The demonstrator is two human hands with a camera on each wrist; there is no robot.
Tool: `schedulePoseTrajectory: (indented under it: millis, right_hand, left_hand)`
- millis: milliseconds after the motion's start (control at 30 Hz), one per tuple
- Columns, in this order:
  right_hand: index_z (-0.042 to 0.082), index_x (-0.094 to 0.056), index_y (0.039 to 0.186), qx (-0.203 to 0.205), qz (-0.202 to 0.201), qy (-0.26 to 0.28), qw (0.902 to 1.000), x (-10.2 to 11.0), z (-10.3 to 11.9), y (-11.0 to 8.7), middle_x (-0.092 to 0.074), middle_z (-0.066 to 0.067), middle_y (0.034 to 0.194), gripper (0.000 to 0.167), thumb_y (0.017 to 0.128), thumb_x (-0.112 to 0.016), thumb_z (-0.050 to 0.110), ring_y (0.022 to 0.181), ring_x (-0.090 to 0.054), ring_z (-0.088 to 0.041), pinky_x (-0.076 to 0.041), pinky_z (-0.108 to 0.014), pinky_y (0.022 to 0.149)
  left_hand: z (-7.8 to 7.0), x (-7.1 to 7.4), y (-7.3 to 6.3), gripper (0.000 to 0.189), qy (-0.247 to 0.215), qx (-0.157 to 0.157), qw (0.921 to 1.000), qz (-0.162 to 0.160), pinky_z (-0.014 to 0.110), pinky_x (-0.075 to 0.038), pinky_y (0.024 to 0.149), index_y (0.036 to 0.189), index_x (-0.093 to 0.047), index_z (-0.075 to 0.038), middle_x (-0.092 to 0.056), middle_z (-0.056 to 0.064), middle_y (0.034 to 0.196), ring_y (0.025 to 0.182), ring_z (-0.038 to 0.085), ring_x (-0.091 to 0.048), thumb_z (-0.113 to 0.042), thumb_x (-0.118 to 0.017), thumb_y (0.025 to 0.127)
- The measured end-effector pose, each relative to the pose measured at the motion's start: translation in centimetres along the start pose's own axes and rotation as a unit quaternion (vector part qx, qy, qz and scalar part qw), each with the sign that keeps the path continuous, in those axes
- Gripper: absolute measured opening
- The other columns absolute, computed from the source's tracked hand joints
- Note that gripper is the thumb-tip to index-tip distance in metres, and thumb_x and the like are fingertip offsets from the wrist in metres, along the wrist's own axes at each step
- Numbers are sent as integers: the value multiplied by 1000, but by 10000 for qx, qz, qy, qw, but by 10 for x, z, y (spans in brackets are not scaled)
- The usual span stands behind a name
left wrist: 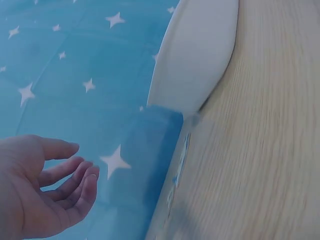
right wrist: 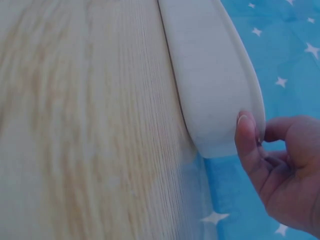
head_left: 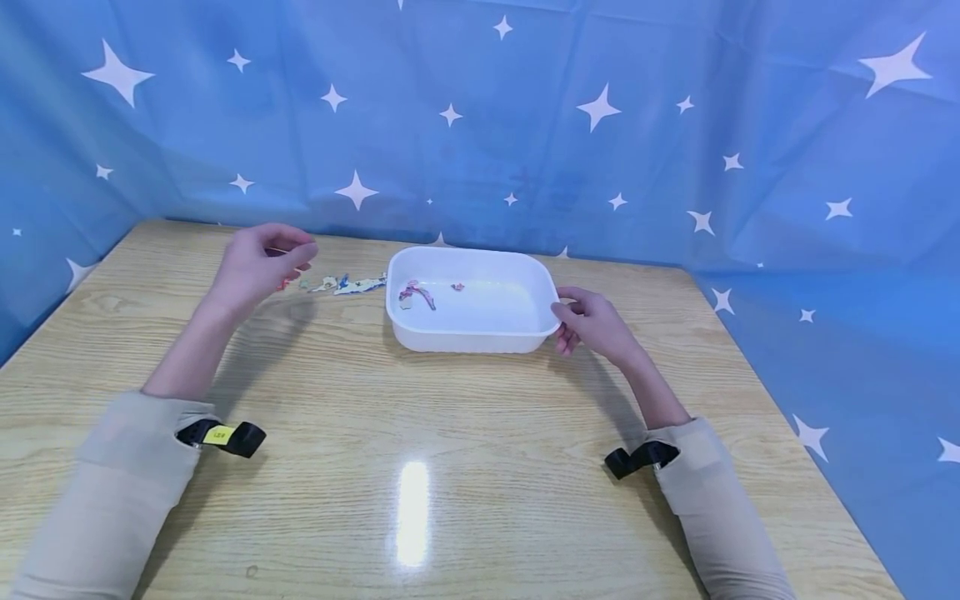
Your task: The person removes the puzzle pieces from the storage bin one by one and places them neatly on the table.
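While the left hand [head_left: 260, 262] hangs above the worktop [head_left: 525, 467], thumb and bent fingers apart around nothing, the right hand [head_left: 597, 327] pinches the rim of the white tub [head_left: 476, 342] at its right end. The tub sits near the back edge, with pinkish scraps [head_left: 426, 296] inside. Coloured scraps [head_left: 362, 286] trail left from it toward the left fingertips; blue starred cloth [head_left: 525, 150] hangs behind.

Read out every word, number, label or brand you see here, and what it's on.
Yellow label on the left wrist's black camera: dark characters, too small to read.
Backdrop: white stars; faint marks, too blurred to read.
Tub: no visible text.
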State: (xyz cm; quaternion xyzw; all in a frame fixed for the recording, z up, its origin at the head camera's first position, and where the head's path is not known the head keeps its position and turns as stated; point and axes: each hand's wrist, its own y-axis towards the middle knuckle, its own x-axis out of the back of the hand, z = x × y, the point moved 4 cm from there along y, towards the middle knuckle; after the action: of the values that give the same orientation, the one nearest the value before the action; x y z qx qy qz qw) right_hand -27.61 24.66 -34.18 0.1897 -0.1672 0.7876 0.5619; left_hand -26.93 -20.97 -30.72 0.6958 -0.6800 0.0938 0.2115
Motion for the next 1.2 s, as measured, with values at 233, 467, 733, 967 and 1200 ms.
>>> schedulePoseTrajectory:
  millis: [233, 467, 733, 967, 1200]
  right_hand:
    - [-5, -41, 148, -2, 33, 27, 10000, 0, -1, 0, -60, -37, 89, 48, 107, -51, 18, 58, -67, -22, -60, -40, 58]
    - [-6, -40, 148, -3, 20, -1, 10000, 0, -3, 0, -60, -37, 88, 49, 107, -51, 16, 58, -67, -23, -60, -40, 58]
    - [-6, -41, 148, 5, -29, 29, 10000, 1, -3, 0, -61, -36, 87, 48, 107, -52, 18, 58, -67, -22, -60, -40, 57]
    - [-7, -42, 147, 74, -19, 45, 10000, 0, -4, 0, -61, -35, 85, 48, 107, -51, 16, 57, -67, -23, -60, -40, 56]
    - [-6, -42, 147, 82, -20, 14, 10000, 0, -2, 1, -61, -36, 86, 47, 107, -51, 16, 57, -67, -24, -60, -41, 56]
  left_hand:
    - [-23, -23, -2, 35, -93, -234, 9996, 150, 19, -54, 72, 121, -66, 2, -69, 5, 100, 81, 6, -64, -26, -65, 100]
    - [-37, -46, -2, 30, -275, -378, 9983, 354, 21, -54, 72, 119, -66, 2, -68, 16, 107, 81, 8, -65, -21, -65, 100]
    - [-49, -77, 1, 31, -526, -422, 9954, 683, 25, -55, 78, 118, -66, 3, -66, 15, 105, 92, 24, -65, -22, -66, 99]
    - [-52, -110, 8, 22, -326, -422, 9963, 667, 27, -52, 79, 113, -68, -2, -68, 12, 103, 91, 22, -63, -18, -67, 98]
    - [-54, -137, 15, 22, -451, -664, 9939, 761, 30, -50, 84, 114, -67, 0, -68, 14, 104, 96, 25, -63, -14, -66, 98]
